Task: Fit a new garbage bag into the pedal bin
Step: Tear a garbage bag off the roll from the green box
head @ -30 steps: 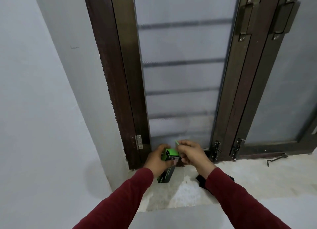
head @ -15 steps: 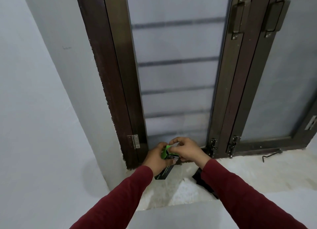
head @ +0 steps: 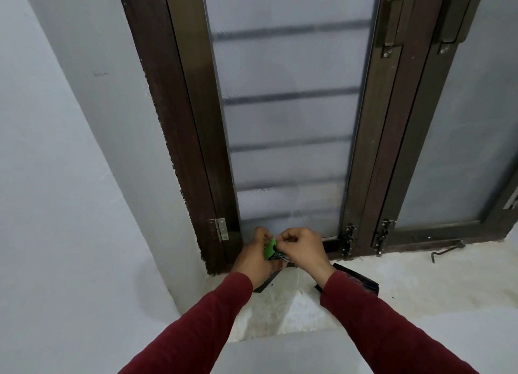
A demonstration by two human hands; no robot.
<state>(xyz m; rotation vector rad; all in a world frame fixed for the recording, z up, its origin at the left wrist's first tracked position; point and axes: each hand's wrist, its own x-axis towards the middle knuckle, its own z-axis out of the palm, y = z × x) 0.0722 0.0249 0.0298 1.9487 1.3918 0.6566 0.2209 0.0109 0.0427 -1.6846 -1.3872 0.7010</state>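
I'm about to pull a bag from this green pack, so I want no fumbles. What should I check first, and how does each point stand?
1. Left hand holds the green pack: ok.
2. Right hand pinches at the pack's top: ok.
3. Bag edge actually in the grip: cannot tell, fingers hide it.
4. Pack held above the window sill, free to pull: ok.
5. Pedal bin within reach: cannot tell, not in view.

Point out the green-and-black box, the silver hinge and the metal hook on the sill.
green-and-black box (head: 270,249): head view, its green face between the hands.
silver hinge (head: 221,229): head view, its plate.
metal hook (head: 445,251): head view, its shaft.
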